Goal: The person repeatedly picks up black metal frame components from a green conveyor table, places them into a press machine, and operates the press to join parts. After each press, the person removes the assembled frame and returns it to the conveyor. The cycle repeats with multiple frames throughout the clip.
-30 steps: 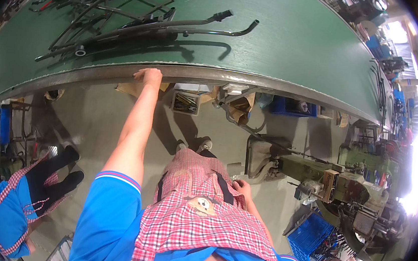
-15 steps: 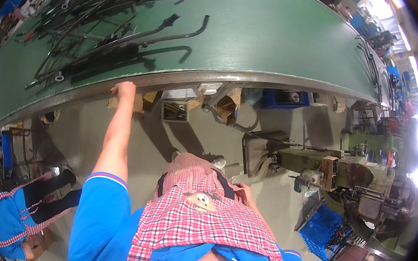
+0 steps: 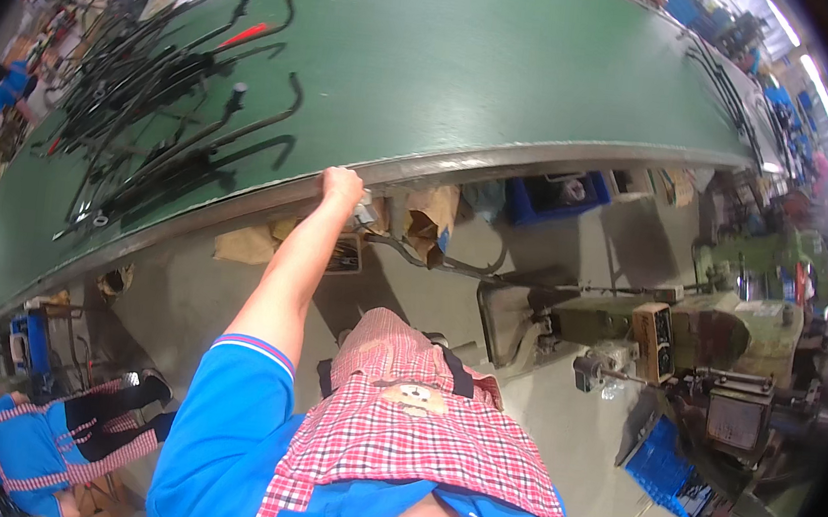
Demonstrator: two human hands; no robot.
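My left hand (image 3: 343,187) is closed, its knuckles up at the metal edge (image 3: 433,165) of a long green table (image 3: 452,73). What its fingers hold, if anything, is hidden. My right hand does not show; my body and checked apron (image 3: 417,438) cover that side. On the table to the left of my left hand lie several bent black metal tubes (image 3: 211,144) in a tangled pile, with a red strip (image 3: 246,35) on one of them. None of them touches the hand.
Under the table are a blue bin (image 3: 559,198), paper bags (image 3: 430,222) and cartons. A green machine (image 3: 716,328) stands to the right, near a blue crate (image 3: 661,466). More black tubes (image 3: 724,89) lie at the table's right end. A person (image 3: 48,438) is at the lower left.
My left hand has moved right along the table edge, still closed. The view has shifted, and the tube pile sits lower and farther left. My right hand, partly seen before, is out of sight.
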